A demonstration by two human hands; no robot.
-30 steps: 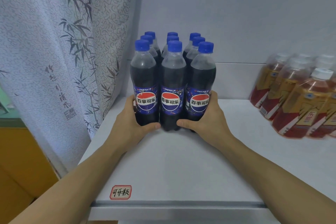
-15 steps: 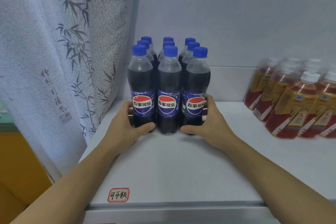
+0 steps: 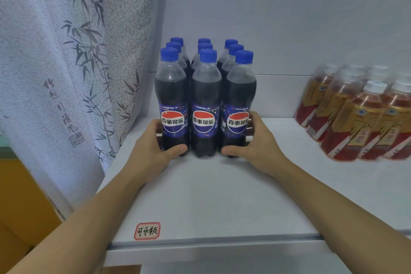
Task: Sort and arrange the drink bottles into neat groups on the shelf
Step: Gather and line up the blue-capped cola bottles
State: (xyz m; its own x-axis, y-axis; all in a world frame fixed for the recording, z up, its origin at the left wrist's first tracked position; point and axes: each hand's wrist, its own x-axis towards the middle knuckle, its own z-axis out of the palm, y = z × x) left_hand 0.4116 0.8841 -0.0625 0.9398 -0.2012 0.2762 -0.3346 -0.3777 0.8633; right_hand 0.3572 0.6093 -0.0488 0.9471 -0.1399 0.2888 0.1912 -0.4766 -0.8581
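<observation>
Squeezing the cola bottles (image 3: pixel 205 104) from both sides, the hands have kept their places over the last second while the block drew tighter into three straight rows at the shelf's (image 3: pixel 222 202) back left. That group looks nearly finished. Left hand (image 3: pixel 153 151) and right hand (image 3: pixel 255 147) cup the outer front bottles, fingers curled around them, thumbs in front.

Soft, even, bluish indoor light with faint shadows. Amber plastic tea bottles with white caps (image 3: pixel 360 115) at the right edge look blurred and tilted by wide-angle distortion.
</observation>
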